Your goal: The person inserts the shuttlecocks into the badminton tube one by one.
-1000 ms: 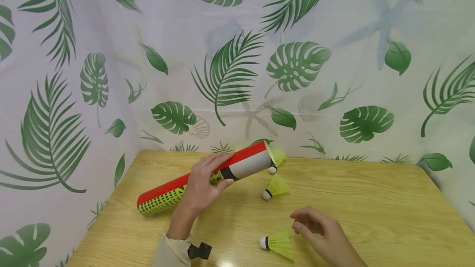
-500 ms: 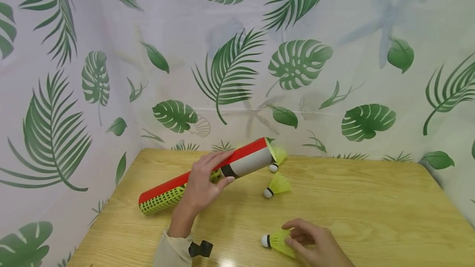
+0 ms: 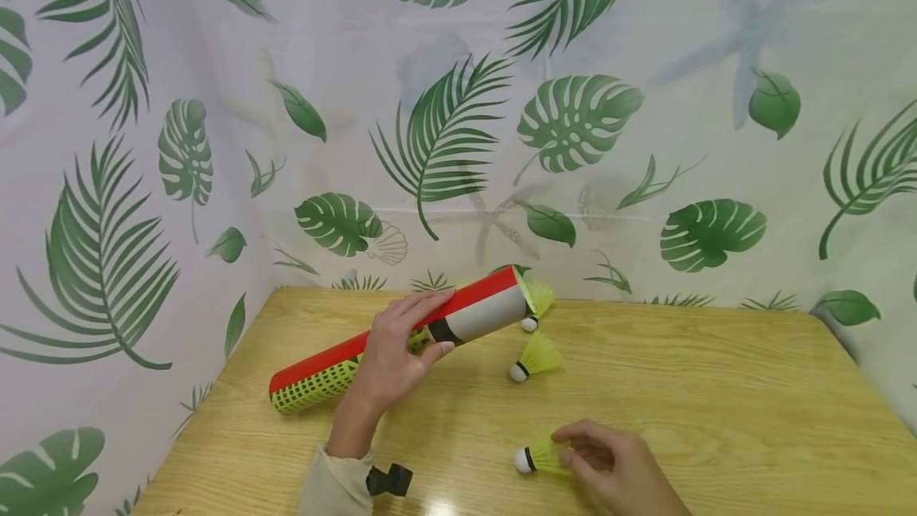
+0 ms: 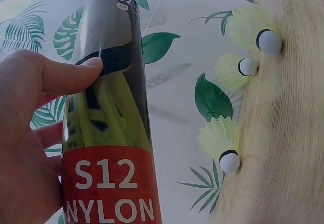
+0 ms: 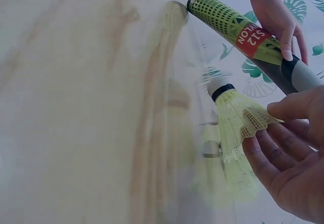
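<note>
My left hand grips a shuttlecock tube, red, grey and yellow-green, tilted with its right end higher. In the left wrist view, the thumb lies across the tube, beside its "S12 NYLON" label. My right hand pinches the skirt of a yellow shuttlecock low over the table; its white cork points left. From the right wrist view, thumb and fingers hold the skirt rim of this shuttlecock. Another shuttlecock lies beyond it, and one more is partly hidden behind the tube's right end.
The wood-grain table meets a leaf-printed cloth backdrop at the back and left. In the left wrist view, a shuttlecock stands apart from two others near the table edge. A black strap device sits at the left wrist.
My right hand has moved left onto the near shuttlecock and taken its skirt between thumb and fingers. That shuttlecock has shifted slightly right and away. The left hand and tube stay almost still.
</note>
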Available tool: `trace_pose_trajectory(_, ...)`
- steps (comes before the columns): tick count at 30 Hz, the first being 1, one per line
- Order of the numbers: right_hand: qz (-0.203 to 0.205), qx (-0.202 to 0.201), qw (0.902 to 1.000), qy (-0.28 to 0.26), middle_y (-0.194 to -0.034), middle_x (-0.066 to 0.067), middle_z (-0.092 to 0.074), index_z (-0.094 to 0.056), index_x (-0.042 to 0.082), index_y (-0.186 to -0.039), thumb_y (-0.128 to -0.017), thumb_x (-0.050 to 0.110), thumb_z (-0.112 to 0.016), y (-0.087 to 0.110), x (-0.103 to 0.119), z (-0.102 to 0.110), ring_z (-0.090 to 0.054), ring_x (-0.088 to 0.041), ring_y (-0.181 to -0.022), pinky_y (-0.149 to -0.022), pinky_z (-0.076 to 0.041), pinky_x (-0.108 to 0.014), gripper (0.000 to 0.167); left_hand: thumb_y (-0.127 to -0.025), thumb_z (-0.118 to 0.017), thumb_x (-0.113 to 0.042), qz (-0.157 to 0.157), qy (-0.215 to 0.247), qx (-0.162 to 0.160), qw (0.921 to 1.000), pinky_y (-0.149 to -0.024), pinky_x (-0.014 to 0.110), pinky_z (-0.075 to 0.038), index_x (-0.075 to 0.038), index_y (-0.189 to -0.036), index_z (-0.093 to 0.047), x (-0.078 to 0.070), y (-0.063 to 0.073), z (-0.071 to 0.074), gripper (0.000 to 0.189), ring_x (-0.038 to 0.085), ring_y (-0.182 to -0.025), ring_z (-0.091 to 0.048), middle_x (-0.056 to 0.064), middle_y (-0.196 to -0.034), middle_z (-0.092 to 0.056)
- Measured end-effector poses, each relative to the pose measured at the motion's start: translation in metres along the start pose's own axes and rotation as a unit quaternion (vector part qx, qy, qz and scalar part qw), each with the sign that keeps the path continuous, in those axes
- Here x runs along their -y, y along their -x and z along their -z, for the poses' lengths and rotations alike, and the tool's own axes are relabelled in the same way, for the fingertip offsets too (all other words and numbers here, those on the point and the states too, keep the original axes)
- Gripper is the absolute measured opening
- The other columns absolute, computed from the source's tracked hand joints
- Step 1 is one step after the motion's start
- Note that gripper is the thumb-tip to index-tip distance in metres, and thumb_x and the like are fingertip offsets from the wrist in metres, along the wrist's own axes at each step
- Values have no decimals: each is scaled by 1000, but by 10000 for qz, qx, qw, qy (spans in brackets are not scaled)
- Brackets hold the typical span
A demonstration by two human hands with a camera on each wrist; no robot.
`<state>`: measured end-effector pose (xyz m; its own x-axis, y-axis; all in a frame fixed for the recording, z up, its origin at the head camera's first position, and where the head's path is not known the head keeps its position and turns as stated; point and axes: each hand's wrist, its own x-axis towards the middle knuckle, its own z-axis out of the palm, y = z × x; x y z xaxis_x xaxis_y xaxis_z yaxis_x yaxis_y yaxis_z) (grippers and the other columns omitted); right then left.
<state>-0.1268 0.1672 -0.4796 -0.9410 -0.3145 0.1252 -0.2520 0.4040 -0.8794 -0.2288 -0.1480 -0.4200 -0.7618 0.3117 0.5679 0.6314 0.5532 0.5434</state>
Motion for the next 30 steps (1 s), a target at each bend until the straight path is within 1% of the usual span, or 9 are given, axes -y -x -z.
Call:
trace_pose_trajectory(2, 57, -153, 9998, 66, -106, -3, -75, -74, 8, -111, -97, 15, -72, -1, 3, 2, -72, -10, -90, -76, -59, -26, 16, -84, -86, -14, 4, -7, 14, 10000, -99, 48, -51, -25, -144, -61, 0, 0, 0, 66, 24, -124, -58, 0, -138, -62)
trace_pose_trajectory(6, -40, -472, 9988, 114, -105, -2, -75, -74, 8, -111, -96, 11, -72, -4, 10, 7, -72, -10, -89, -74, -59, -27, 15, -84, -86, -14, -1, -29, 8, 10000, -100, 49, -50, -24, -144, -62, 1, 0, -1, 66, 24, -124, -58, 0, -138, -62)
trace_pose_trajectory(9, -16, -733, 9972, 170, -104, -1, -76, -75, 10, -110, -95, 7, -73, -8, 14, 12, -71, -9, -89, -72, -59, -26, 16, -84, -86, -14, -1, -35, -3, 10000, -100, 50, -50, -24, -144, -62, 1, 0, -2, 65, 25, -124, -58, 0, -138, -62)
trace_pose_trajectory(11, 94, -912, 9956, 206, -103, 0, -76, -75, 12, -108, -94, 4, -73, -10, 17, 15, -71, -7, -89, -71, -59, -27, 17, -84, -86, -14, 18, -47, 2, 10000, -100, 51, -49, -24, -144, -62, 1, 1, -2, 65, 24, -124, -58, 0, -138, -62)
trace_pose_trajectory(15, 597, -1194, 9907, 270, -103, 0, -75, -75, 11, -108, -92, -1, -73, -14, 22, 22, -71, -7, -88, -71, -60, -27, 20, -84, -86, -14, 64, -69, 31, 10000, -102, 54, -46, -24, -144, -62, -1, 1, -1, 65, 24, -124, -57, 0, -138, -62)
trace_pose_trajectory(18, 873, -1312, 9870, 323, -104, 0, -76, -74, 11, -109, -92, -3, -73, -20, 27, 28, -71, -5, -91, -72, -60, -26, 22, -84, -86, -15, 77, -69, 27, 9999, -103, 56, -44, -25, -144, -62, -2, 0, -1, 65, 24, -125, -57, 0, -138, -62)
trace_pose_trajectory(23, 1063, -1513, 9820, 379, -104, 0, -76, -74, 11, -110, -92, -3, -73, -30, 36, 39, -71, -4, -93, -75, -59, -23, 23, -83, -86, -14, 61, -65, -8, 10000, -102, 54, -47, -26, -144, -62, -2, 0, 0, 66, 24, -124, -57, -1, -137, -62)
trace_pose_trajectory(26, 1184, -1645, 9786, 361, -104, -3, -76, -75, 9, -110, -90, -7, -73, -35, 42, 45, -71, -2, -92, -76, -58, -21, 26, -83, -86, -14, 37, -61, -10, 10000, -101, 50, -49, -26, -144, -62, -1, 1, -1, 66, 23, -124, -58, -1, -137, -63)
trace_pose_trajectory(30, 1332, -1833, 9735, 324, -104, -7, -75, -74, 5, -110, -91, -9, -71, -41, 49, 51, -71, -3, -90, -77, -57, -20, 24, -83, -87, -13, 7, -94, -6, 10000, -100, 49, -50, -25, -143, -62, -1, 1, -1, 66, 23, -124, -58, -1, -137, -63)
